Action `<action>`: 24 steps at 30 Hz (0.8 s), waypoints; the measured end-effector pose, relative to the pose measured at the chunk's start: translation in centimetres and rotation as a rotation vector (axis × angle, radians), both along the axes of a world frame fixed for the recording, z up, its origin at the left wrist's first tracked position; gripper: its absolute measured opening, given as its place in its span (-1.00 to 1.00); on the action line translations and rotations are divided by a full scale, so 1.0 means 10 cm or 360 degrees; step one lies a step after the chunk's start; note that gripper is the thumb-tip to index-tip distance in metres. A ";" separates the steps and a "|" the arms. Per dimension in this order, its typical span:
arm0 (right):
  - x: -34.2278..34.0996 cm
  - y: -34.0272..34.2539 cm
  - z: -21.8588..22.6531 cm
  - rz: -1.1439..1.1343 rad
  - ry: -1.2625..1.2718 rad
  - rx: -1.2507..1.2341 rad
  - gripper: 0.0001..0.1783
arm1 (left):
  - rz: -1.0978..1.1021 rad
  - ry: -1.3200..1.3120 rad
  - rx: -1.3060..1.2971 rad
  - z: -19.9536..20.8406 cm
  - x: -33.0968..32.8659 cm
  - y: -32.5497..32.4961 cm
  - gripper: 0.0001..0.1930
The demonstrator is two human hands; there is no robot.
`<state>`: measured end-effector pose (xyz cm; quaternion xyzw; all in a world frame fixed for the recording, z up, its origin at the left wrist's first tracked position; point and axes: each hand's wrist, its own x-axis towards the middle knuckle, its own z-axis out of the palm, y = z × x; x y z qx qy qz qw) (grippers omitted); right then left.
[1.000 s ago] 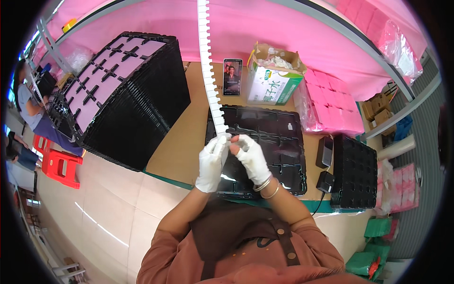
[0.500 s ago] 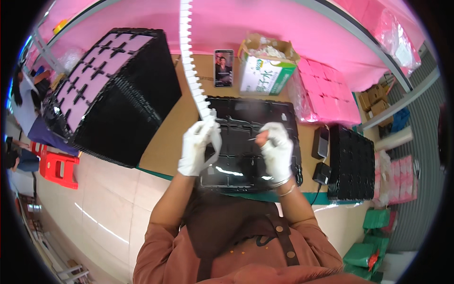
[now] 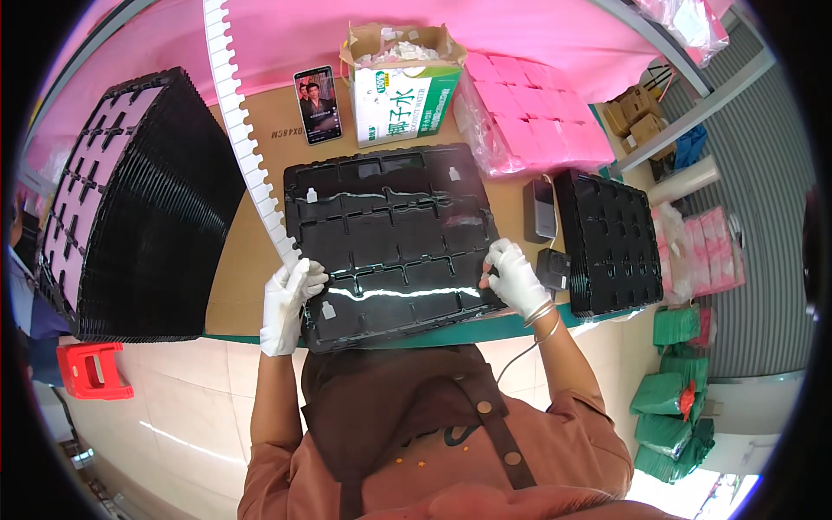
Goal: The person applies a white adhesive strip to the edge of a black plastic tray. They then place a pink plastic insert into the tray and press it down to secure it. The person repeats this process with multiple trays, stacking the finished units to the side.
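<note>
A black plastic tray [image 3: 399, 234] with moulded compartments lies in front of me on the table, slightly askew. Small white bottle-shaped stickers [image 3: 312, 194] are on it near both far corners and near its left front. My left hand [image 3: 290, 303], in a white glove, is closed at the tray's left edge around the lower end of a long white notched label strip [image 3: 247, 156], which runs up and away from it. At the tray's right edge, my right hand [image 3: 515, 279], also gloved, is closed on the rim, with bare fingertips showing.
A tall stack of black trays [image 3: 165, 217] with pink pieces on top stands left. Behind are a phone [image 3: 318, 102], an open carton [image 3: 403, 100] of white scraps and pink wrapped blocks [image 3: 533, 113]. On the right are a power bank [image 3: 539, 211], a black adapter [image 3: 553, 269] and more trays [image 3: 611, 243].
My hands have moved apart to opposite sides of the tray. The whole view has shifted, and the tray lies more askew. Stickers at its left are now visible.
</note>
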<state>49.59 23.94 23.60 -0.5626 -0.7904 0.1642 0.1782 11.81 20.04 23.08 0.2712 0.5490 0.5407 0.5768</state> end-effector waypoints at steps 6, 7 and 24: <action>-0.02 0.04 -0.08 -0.0201 0.0170 -0.0232 -0.78 | 0.0112 0.0086 0.0030 -0.02 0.05 -0.03 -0.66; 0.01 0.04 -0.03 -0.0079 0.0040 -0.0144 -0.77 | 0.0117 0.0094 0.0029 -0.03 0.05 -0.04 -0.66; 0.08 0.10 0.10 0.0204 -0.0018 -0.0260 -0.78 | 0.0081 0.0147 0.0038 -0.10 0.00 -0.02 -0.64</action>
